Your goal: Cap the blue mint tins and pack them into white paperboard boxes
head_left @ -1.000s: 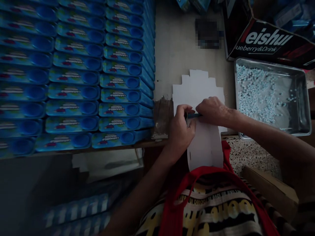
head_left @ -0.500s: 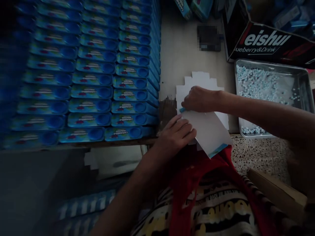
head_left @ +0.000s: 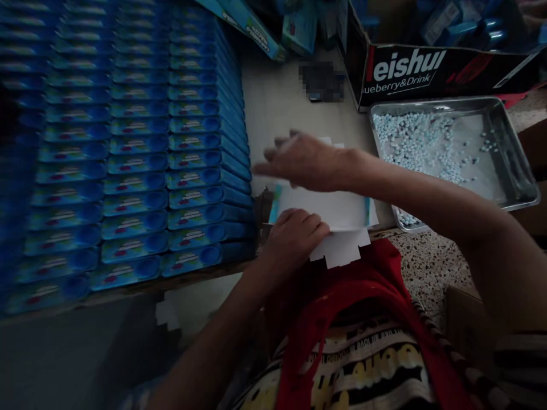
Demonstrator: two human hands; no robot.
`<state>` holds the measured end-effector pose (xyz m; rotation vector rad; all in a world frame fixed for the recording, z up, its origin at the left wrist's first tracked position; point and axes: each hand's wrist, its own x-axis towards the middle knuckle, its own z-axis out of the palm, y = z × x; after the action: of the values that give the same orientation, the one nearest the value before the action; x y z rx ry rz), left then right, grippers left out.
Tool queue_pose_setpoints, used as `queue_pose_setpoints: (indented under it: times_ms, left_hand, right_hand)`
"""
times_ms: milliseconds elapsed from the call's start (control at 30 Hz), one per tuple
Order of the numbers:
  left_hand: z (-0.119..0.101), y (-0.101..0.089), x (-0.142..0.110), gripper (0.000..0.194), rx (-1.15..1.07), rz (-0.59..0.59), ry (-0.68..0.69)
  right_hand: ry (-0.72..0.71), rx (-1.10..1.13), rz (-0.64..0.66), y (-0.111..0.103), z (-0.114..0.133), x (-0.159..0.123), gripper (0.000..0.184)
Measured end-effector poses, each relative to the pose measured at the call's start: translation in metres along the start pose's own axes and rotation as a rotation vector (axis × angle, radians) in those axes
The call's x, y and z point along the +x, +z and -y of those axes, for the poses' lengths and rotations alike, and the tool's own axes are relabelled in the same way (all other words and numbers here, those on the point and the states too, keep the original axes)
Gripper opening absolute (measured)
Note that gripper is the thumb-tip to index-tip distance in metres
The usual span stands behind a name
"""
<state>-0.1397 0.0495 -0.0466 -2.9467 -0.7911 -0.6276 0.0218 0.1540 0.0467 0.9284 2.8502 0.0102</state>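
Note:
A cardboard box (head_left: 342, 206), white inside with blue strips at its left and right ends, lies partly folded at the table's front edge. White tabs (head_left: 342, 250) stick out from under it toward my red apron. My left hand (head_left: 294, 236) curls its fingers over the box's near side, at the left. Over the box's far side my right hand (head_left: 305, 162) reaches to the left, fingers spread and slightly blurred, with nothing seen in it. Whether its underside touches the cardboard I cannot tell.
Rows of blue packs (head_left: 192, 199) fill the table's left side. A metal tray (head_left: 508, 199) of small pale pellets stands at the right. Behind it are a black printed carton (head_left: 427, 74), a blurred dark object (head_left: 321, 81) and a long blue box (head_left: 252, 31).
My right hand has let go of the cardboard's left end and moved left, its fingers opening. The box has turned to lie roughly level with the table edge. The view has shifted right.

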Motion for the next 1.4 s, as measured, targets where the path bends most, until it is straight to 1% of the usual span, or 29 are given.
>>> queue_pose_setpoints:
  times_ms: [33,67,100,133,167,200,267,300,367,400,433,467,500,567,600,633,667,700,733,767,833,933,1000,1100,1200,1300,1367,1400]
  left_hand:
    - [-0.006,0.001,0.008,0.022,0.029,0.042,-0.094]
    - [-0.013,0.001,0.015,0.023,0.046,0.086,-0.198]
    - [-0.02,0.002,0.022,0.024,0.044,0.128,-0.29]
    - [-0.025,0.002,0.027,0.027,0.027,0.168,-0.366]
    - [-0.029,0.002,0.032,0.031,-0.003,0.206,-0.424]
    - [-0.029,0.003,0.037,0.035,-0.04,0.241,-0.471]
    - [-0.023,0.004,0.047,0.043,-0.135,0.322,-0.557]
    - [-0.017,0.006,0.053,0.047,-0.201,0.383,-0.599]
    - [-0.003,0.01,0.063,0.05,-0.352,0.547,-0.662]
    - [0.003,0.012,0.067,0.049,-0.415,0.625,-0.684]
    - [0.007,0.014,0.069,0.045,-0.453,0.677,-0.705]
    - [0.008,0.016,0.069,0.039,-0.455,0.677,-0.725]
    - [0.006,0.017,0.066,0.033,-0.415,0.618,-0.742]
    - [-0.007,0.018,0.05,0.026,-0.256,0.388,-0.737]
    - [-0.015,0.019,0.039,0.025,-0.165,0.26,-0.705]
    - [-0.024,0.02,0.028,0.025,-0.09,0.159,-0.654]
    - [-0.033,0.022,0.016,0.025,-0.035,0.092,-0.598]
    - [-0.04,0.024,0.006,0.026,0.001,0.058,-0.546]
    - [-0.045,0.027,-0.001,0.027,0.025,0.048,-0.504]
    - [-0.048,0.03,-0.005,0.029,0.045,0.055,-0.48]
    - [-0.049,0.035,-0.006,0.031,0.08,0.113,-0.486]
    - [-0.04,0.038,0.004,0.031,0.118,0.229,-0.537]
    - [-0.033,0.037,0.01,0.03,0.127,0.279,-0.535]
    - [-0.025,0.033,0.014,0.03,0.107,0.336,-0.507]
    - [-0.02,0.029,0.014,0.027,0.047,0.407,-0.474]
    - [-0.011,0.024,0.013,0.019,-0.028,0.447,-0.447]
    - [0.0,0.019,0.013,0.013,-0.089,0.446,-0.412]
    - [0.007,0.016,0.013,0.012,-0.124,0.445,-0.37]
  right_hand:
    - [0.098,0.003,-0.087,-0.016,-0.002,-0.019,0.035]
    - [0.216,0.025,-0.21,-0.025,-0.001,-0.04,0.037]
    - [0.322,0.051,-0.335,-0.027,0.002,-0.062,0.034]
    - [0.393,0.076,-0.413,-0.021,0.008,-0.084,0.026]
    - [0.434,0.101,-0.427,-0.007,0.016,-0.104,0.019]
    - [0.458,0.116,-0.436,0.012,0.026,-0.122,0.02]
    - [0.501,0.116,-0.5,0.06,0.048,-0.148,0.022]
    - [0.528,0.112,-0.536,0.083,0.058,-0.155,0.026]
    - [0.523,0.116,-0.541,0.119,0.073,-0.16,0.033]
    - [0.504,0.125,-0.516,0.131,0.077,-0.159,0.035]
    - [0.476,0.138,-0.477,0.138,0.079,-0.156,0.037]
    - [0.45,0.152,-0.437,0.143,0.08,-0.152,0.039]
    - [0.434,0.162,-0.406,0.145,0.079,-0.149,0.039]
    - [0.422,0.165,-0.393,0.145,0.076,-0.144,0.037]
    - [0.426,0.159,-0.404,0.145,0.075,-0.142,0.035]
    - [0.439,0.148,-0.415,0.144,0.075,-0.141,0.033]
    - [0.449,0.137,-0.417,0.143,0.074,-0.14,0.031]
    - [0.456,0.131,-0.401,0.141,0.074,-0.14,0.03]
    - [0.458,0.128,-0.365,0.139,0.075,-0.139,0.029]
    - [0.453,0.128,-0.315,0.137,0.075,-0.138,0.028]
    - [0.443,0.123,-0.214,0.13,0.075,-0.135,0.027]
    - [0.463,0.109,-0.119,0.12,0.076,-0.129,0.026]
    - [0.491,0.114,-0.073,0.114,0.075,-0.124,0.026]
    - [0.52,0.139,0.019,0.107,0.07,-0.116,0.034]
    - [0.498,0.164,0.113,0.104,0.067,-0.108,0.042]
    - [0.478,0.19,0.141,0.102,0.068,-0.102,0.042]
    - [0.5,0.235,0.136,0.095,0.069,-0.105,0.035]
    - [0.496,0.291,0.128,0.089,0.068,-0.11,0.03]
